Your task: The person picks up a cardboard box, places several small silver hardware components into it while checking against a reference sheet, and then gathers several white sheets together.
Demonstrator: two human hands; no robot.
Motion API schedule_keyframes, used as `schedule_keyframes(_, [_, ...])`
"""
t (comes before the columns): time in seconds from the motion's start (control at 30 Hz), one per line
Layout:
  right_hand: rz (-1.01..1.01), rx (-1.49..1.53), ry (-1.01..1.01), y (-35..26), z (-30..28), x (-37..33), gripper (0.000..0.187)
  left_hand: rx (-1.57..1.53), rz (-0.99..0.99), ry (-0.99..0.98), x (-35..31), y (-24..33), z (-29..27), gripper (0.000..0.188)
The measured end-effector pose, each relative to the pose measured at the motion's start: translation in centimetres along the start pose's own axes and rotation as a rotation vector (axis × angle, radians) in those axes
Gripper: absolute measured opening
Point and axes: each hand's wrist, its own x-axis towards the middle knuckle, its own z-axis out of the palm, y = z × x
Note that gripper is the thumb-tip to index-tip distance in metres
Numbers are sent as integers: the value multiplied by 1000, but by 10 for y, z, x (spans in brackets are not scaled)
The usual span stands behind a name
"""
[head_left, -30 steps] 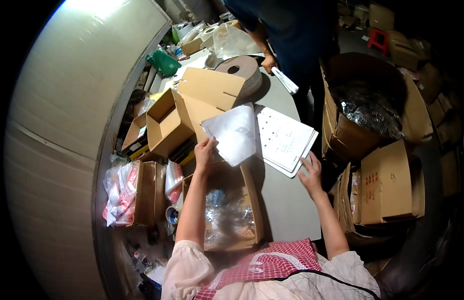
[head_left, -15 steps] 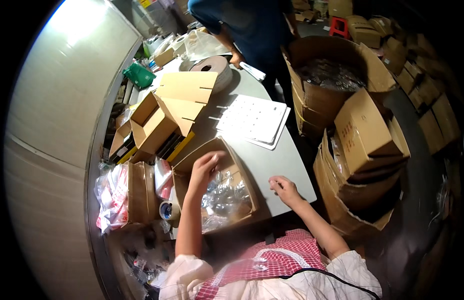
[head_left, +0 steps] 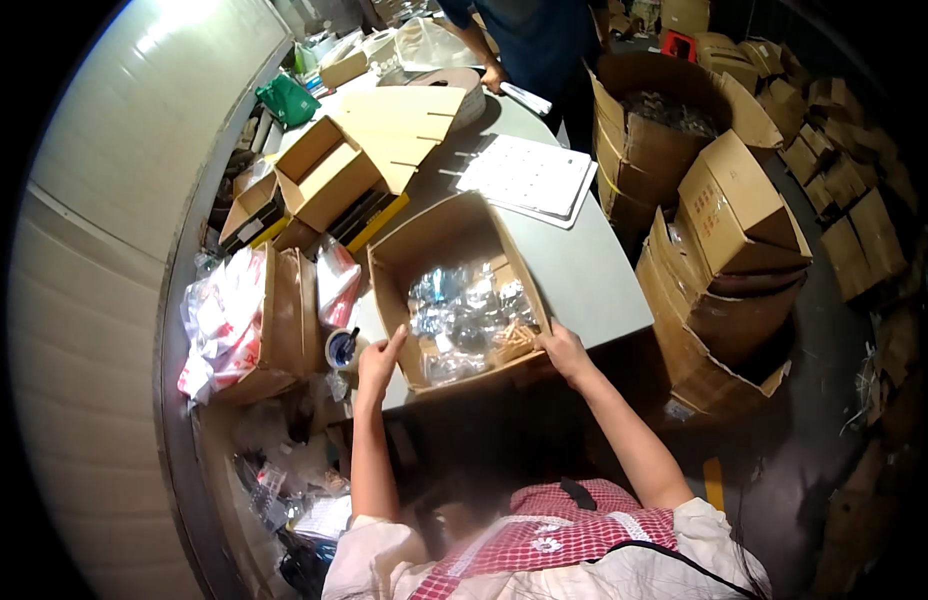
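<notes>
An uncovered cardboard box (head_left: 420,238) stands at the near edge of the table, tilted a little to the left. Inside it lie several shiny clear plastic packets (head_left: 462,315), and a small bunch of tan sticks (head_left: 514,341) lies in its near right corner. My left hand (head_left: 381,362) grips the box by its near left corner, thumb up along the wall. At the near right corner my right hand (head_left: 564,352) is closed on the wall, its fingertips partly hidden.
White printed sheets (head_left: 529,178) lie beyond the box. Cardboard trays (head_left: 329,170), a tape roll (head_left: 341,348) and a carton of plastic bags (head_left: 274,310) stand left. Tall cartons (head_left: 684,290) flank the table's right side. Across it, a person in dark blue (head_left: 534,40) rests a hand.
Both hands have come down onto the box's near corners; before, the left was raised over it and the right was apart from it. My view has also shifted.
</notes>
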Motion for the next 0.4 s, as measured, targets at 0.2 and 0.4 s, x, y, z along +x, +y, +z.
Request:
schedule_keyframes(0.2, [-10, 216, 147, 42, -26, -113, 40, 160, 170, -146, -60, 33, 21, 44])
schedule_keyframes(0.4, [33, 518, 340, 71, -119, -249, 44, 31, 353, -303, -177, 67, 113, 36])
